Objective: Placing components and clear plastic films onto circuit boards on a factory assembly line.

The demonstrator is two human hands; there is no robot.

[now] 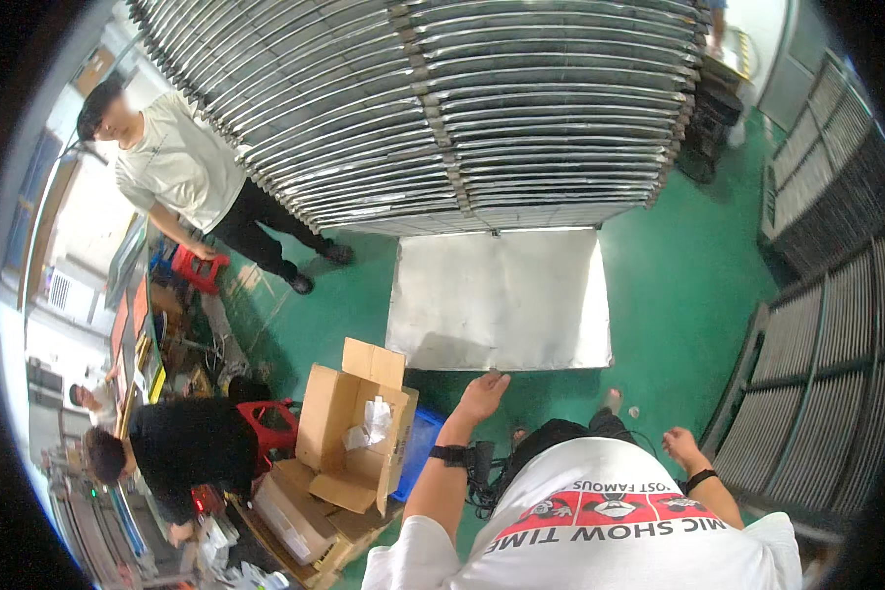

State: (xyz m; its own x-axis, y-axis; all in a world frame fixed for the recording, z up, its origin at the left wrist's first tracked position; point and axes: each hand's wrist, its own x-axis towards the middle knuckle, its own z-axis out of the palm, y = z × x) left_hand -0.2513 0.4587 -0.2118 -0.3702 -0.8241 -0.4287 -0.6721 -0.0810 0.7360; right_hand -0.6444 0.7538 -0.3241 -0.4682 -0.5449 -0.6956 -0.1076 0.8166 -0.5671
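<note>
A flat silvery metal shelf (497, 295) reaches out toward me from the bottom of a tall drying rack (442, 128). My left hand (484, 396) is at the shelf's near edge, its fingers closed on the rim around the middle. Nothing lies on the shelf; a shadow falls across its near left part. My right hand (680, 447) hangs out to the right of my body, away from the shelf, fingers loosely apart and holding nothing visible.
Cardboard boxes (320, 423) and a blue crate (418, 447) stand left of me. A person in a pale shirt (182, 157) stands far left; another in black (192, 447) bends over a cluttered bench. More racks (806, 374) line the right side of the green floor (678, 265).
</note>
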